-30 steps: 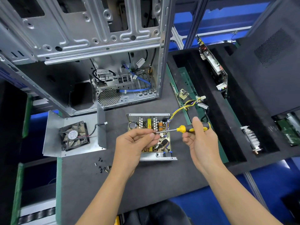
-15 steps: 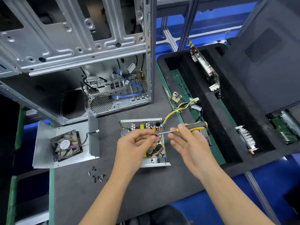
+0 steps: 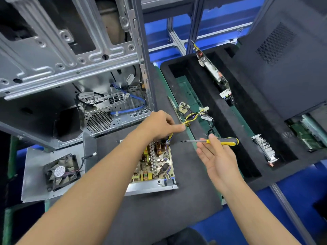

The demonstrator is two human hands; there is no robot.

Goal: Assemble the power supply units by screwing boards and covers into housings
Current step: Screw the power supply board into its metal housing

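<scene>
My left hand (image 3: 159,125) pinches the yellow wire bundle (image 3: 192,117) just above the board (image 3: 155,161), lifting it clear of the screw holes. My right hand (image 3: 215,154), fingers loosely extended, holds the screwdriver (image 3: 221,140) under its thumb, right of the board in its housing (image 3: 152,188).

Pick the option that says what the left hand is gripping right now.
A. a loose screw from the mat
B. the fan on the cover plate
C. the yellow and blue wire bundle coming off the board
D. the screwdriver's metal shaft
C: the left hand pinches the yellow and blue wire bundle above the board, while the screwdriver lies across the right hand.
</scene>
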